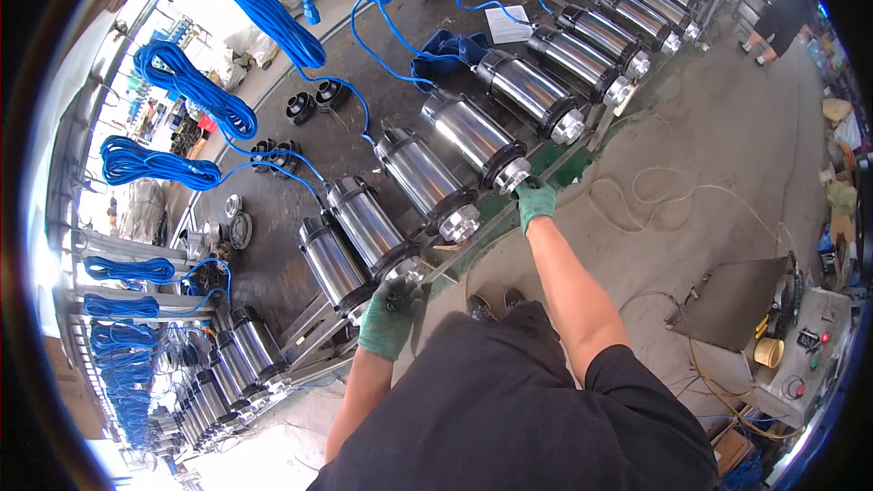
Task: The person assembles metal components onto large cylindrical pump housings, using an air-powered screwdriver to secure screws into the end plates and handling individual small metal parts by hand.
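Observation:
My left hand (386, 320), in a green glove, is cupped around small black parts (394, 301) too small to name. It is beside the lower ends of two shiny steel cylindrical pump motors, the nearer one (335, 264) and its neighbour (370, 229). Farther right, my right hand (536, 204), also gloved in green, has its fingers closed at the silver end fitting (512, 175) of another steel motor (473, 135). Whatever is between those fingertips is hidden. Another motor (424, 179) lies between my hands, its silver fitting pointing toward me.
More motors (582, 64) lie in a row along the dark workbench (300, 155). Blue cable coils (264, 14) hang beyond it, their leads running to the motors. Black round parts (300, 107) and a paper sheet (507, 25) rest on the bench. A hose (655, 184) loops over the floor; a person (780, 18) stands far right.

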Motion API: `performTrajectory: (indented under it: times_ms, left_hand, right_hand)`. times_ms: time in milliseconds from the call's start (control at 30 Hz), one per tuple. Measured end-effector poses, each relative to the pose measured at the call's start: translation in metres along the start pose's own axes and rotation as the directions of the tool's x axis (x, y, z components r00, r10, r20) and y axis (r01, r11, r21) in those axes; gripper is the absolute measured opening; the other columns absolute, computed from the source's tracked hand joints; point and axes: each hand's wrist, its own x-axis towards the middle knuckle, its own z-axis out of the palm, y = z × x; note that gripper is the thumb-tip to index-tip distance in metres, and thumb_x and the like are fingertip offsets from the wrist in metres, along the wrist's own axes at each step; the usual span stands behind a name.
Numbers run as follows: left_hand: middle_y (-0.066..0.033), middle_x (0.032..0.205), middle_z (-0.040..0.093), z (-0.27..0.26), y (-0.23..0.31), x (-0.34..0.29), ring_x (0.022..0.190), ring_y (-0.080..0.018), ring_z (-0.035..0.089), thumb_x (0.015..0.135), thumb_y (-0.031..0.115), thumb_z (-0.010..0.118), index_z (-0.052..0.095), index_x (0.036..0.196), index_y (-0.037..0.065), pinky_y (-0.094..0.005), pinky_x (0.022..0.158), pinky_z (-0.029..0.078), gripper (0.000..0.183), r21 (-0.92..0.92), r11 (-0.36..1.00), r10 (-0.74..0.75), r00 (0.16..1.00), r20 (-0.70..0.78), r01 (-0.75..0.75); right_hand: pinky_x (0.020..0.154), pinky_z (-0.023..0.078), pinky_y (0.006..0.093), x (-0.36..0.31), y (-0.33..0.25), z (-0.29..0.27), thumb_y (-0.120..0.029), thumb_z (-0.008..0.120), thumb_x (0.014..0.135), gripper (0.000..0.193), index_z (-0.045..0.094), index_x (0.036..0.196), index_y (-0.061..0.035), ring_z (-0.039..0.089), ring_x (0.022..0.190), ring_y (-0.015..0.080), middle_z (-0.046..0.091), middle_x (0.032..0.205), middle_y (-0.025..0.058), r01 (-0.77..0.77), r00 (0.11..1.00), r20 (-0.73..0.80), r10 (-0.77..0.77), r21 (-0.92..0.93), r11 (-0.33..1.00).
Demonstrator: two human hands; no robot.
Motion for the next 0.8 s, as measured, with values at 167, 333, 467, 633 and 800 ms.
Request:
performTrajectory:
  times_ms: [167,333,467,633,800]
  left_hand:
    - [-0.0157,0.104,0.072,-0.011,0.016,0.007,0.100,-0.0337,0.067,0.095,0.030,0.069,0.071,0.107,0.002,-0.0429,0.090,0.056,0.031,0.005,1.000,-0.017,1.000,0.020,0.017]
    - [-0.0155,0.111,0.072,0.022,0.029,0.001,0.105,-0.0318,0.067,0.099,0.032,0.063,0.070,0.111,0.004,-0.0419,0.092,0.056,0.031,0.062,0.998,-0.037,0.988,0.150,0.028]
    - [-0.0182,0.127,0.067,0.037,0.037,0.009,0.118,-0.0338,0.063,0.103,0.041,0.055,0.065,0.126,0.001,-0.0442,0.103,0.051,0.047,0.098,0.994,-0.078,0.954,0.288,0.052]
    - [-0.0208,0.131,0.064,0.069,0.039,0.024,0.126,-0.0369,0.059,0.103,0.049,0.051,0.060,0.132,0.000,-0.0470,0.108,0.049,0.058,0.092,0.987,-0.155,0.896,0.415,0.128]
    - [-0.0206,0.142,0.057,0.068,0.045,0.033,0.134,-0.0369,0.053,0.106,0.046,0.046,0.055,0.140,0.000,-0.0483,0.115,0.042,0.058,0.033,0.991,-0.130,0.847,0.516,0.132]
  right_hand:
    - [0.065,0.050,0.0310,-0.008,-0.001,0.007,-0.011,0.073,0.086,0.017,0.073,0.100,-0.0029,0.060,0.072,0.0132,0.069,0.083,0.0005,-0.118,0.990,-0.057,0.127,0.136,0.984]
    - [0.054,0.044,0.0301,-0.008,-0.011,0.001,-0.013,0.073,0.087,0.024,0.073,0.110,-0.0091,0.055,0.062,0.0125,0.066,0.084,-0.0002,-0.152,0.987,-0.041,0.156,0.094,0.984]
    - [0.050,0.042,0.0320,-0.005,-0.010,-0.001,-0.023,0.075,0.089,0.030,0.070,0.117,-0.0162,0.054,0.061,0.0134,0.064,0.081,-0.0025,-0.224,0.975,-0.016,0.224,-0.062,0.973]
    - [0.053,0.043,0.0311,0.000,-0.012,-0.023,-0.024,0.076,0.088,0.024,0.071,0.110,-0.0137,0.054,0.062,0.0128,0.065,0.081,-0.0006,-0.202,0.978,0.034,0.206,-0.106,0.974]
    - [0.071,0.052,0.0325,-0.071,-0.068,-0.010,-0.016,0.073,0.090,0.022,0.071,0.109,-0.0052,0.061,0.073,0.0163,0.071,0.091,0.0050,0.311,0.949,0.090,-0.303,-0.438,0.843]
